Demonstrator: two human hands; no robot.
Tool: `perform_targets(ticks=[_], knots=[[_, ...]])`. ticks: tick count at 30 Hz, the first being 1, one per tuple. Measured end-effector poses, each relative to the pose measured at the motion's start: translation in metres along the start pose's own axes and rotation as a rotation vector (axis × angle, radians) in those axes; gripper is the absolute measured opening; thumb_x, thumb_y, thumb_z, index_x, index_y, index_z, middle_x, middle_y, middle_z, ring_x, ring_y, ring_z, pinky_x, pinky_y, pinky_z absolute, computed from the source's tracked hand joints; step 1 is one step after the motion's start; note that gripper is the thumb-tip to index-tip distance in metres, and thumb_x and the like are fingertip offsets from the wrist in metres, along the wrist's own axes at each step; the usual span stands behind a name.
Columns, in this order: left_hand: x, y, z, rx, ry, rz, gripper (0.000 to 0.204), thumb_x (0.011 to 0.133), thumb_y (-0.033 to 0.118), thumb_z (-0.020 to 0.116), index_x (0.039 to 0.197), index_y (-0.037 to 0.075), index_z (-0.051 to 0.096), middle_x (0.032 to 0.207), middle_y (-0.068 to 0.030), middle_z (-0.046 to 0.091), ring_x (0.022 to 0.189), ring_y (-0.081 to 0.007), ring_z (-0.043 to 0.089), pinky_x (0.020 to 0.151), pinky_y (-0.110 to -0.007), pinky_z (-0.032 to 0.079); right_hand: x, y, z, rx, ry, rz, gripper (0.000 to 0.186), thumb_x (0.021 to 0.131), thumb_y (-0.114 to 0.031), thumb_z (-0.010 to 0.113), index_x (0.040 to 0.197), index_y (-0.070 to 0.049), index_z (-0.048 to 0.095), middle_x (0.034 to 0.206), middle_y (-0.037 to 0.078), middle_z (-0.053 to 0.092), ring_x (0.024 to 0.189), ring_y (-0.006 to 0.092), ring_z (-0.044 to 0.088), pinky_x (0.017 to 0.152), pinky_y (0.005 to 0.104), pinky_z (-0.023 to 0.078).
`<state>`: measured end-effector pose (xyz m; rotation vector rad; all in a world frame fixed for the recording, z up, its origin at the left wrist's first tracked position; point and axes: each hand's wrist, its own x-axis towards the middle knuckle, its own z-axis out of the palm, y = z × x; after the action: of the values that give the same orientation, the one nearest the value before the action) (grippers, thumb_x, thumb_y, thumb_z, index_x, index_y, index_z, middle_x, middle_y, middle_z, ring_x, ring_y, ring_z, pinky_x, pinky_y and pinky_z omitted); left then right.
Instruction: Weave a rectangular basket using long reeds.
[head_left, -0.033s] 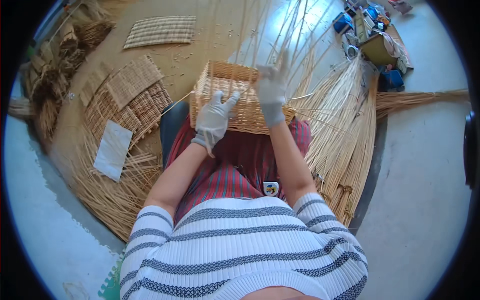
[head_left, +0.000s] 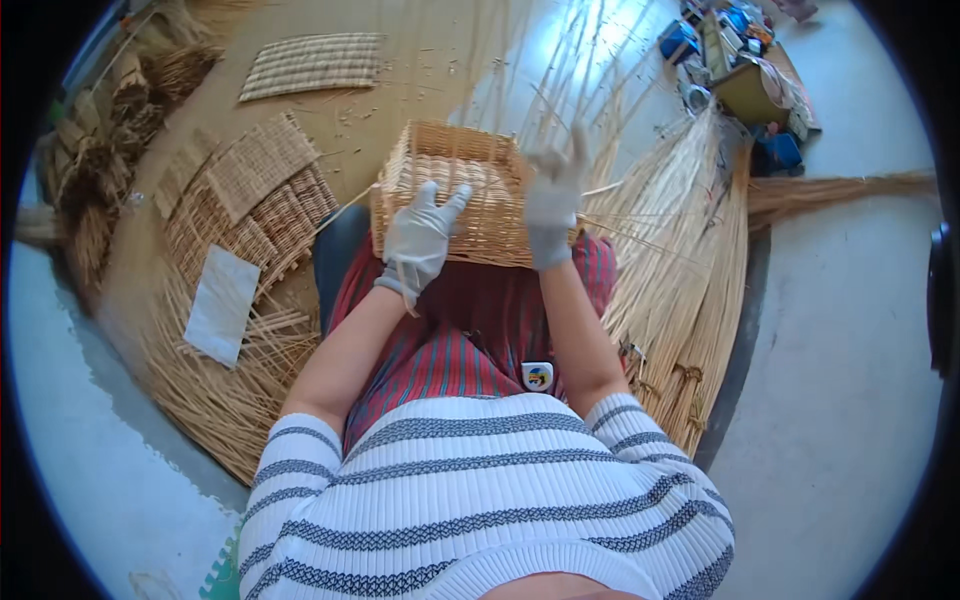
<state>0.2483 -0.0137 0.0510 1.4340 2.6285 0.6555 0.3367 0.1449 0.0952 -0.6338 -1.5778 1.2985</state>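
A tan wicker basket (head_left: 455, 215), rectangular with woven walls, rests on my lap, its hollow facing up and away from me. Thin upright stakes rise from its rim, and loose strands stick out at its right side. My left hand (head_left: 418, 240), in a pale glove, grips the near wall left of the middle, thumb and forefinger lying up along the weave. At the basket's right end is my right hand (head_left: 552, 195), also gloved. Motion smears its fingers, so any strand in them is hidden.
Woven panels (head_left: 255, 190) and a white sheet (head_left: 222, 305) lie at left among loose straw (head_left: 230, 400). Another flat mat (head_left: 312, 67) is farther off. Long pale strands (head_left: 680, 270) spread at right. A cluttered yellowish box (head_left: 745, 85) stands at far right.
My right hand has shifted slightly right and down along the basket's right end. My left hand keeps its place on the near wall; the whole view has slid a little.
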Motion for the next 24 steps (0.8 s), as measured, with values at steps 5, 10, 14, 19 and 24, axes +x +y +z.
perform_targets(ticks=[5, 10, 14, 19, 24], knots=[[0.023, 0.039, 0.011, -0.116, 0.194, 0.368, 0.050, 0.090, 0.015, 0.065, 0.139, 0.018, 0.057, 0.125, -0.0122, 0.057, 0.098, -0.0303, 0.066, 0.082, -0.043, 0.054, -0.026, 0.009, -0.075, -0.667, -0.012, 0.057, 0.018, 0.097, -0.009, 0.064, 0.115, -0.006, 0.067, 0.103, 0.010, 0.068, 0.093, 0.0179, 0.066, 0.086, 0.0339, 0.052], [0.032, 0.084, 0.040, 0.099, -0.071, 0.176, 0.063, 0.088, 0.013, 0.062, 0.149, 0.024, 0.045, 0.111, -0.0157, 0.058, 0.086, -0.0306, 0.066, 0.077, -0.042, 0.055, 0.043, 0.002, -0.050, -1.069, -0.056, -0.565, 0.059, 0.083, -0.006, 0.070, 0.139, -0.020, 0.059, 0.133, 0.014, 0.058, 0.116, 0.0340, 0.056, 0.100, 0.0440, 0.047], [0.020, 0.050, 0.042, -0.247, 0.184, 0.385, 0.040, 0.088, 0.006, 0.057, 0.127, 0.014, 0.060, 0.120, -0.0186, 0.061, 0.094, -0.0351, 0.066, 0.085, -0.043, 0.054, 0.011, -0.016, -0.028, -0.773, -0.155, -0.481, 0.039, 0.083, -0.009, 0.069, 0.122, -0.017, 0.066, 0.111, 0.013, 0.067, 0.100, 0.0351, 0.064, 0.086, 0.0424, 0.053], [-0.042, -0.020, 0.018, -0.716, 0.473, 0.027, 0.023, 0.082, -0.001, 0.066, 0.102, 0.009, 0.070, 0.106, -0.0141, 0.066, 0.100, -0.0341, 0.064, 0.089, -0.041, 0.053, -0.073, -0.047, 0.013, -0.675, -0.619, -0.399, 0.027, 0.082, -0.013, 0.076, 0.109, -0.014, 0.073, 0.092, 0.008, 0.072, 0.082, 0.0271, 0.070, 0.072, 0.0375, 0.056], [-0.048, -0.055, -0.007, -0.387, 0.715, -0.134, 0.030, 0.086, 0.006, 0.070, 0.116, 0.011, 0.068, 0.112, -0.0114, 0.066, 0.108, -0.0329, 0.061, 0.095, -0.042, 0.049, -0.082, -0.065, 0.050, -0.657, -0.560, -0.581, 0.025, 0.083, -0.022, 0.078, 0.107, -0.017, 0.074, 0.087, 0.005, 0.071, 0.078, 0.0260, 0.068, 0.067, 0.0382, 0.054]])
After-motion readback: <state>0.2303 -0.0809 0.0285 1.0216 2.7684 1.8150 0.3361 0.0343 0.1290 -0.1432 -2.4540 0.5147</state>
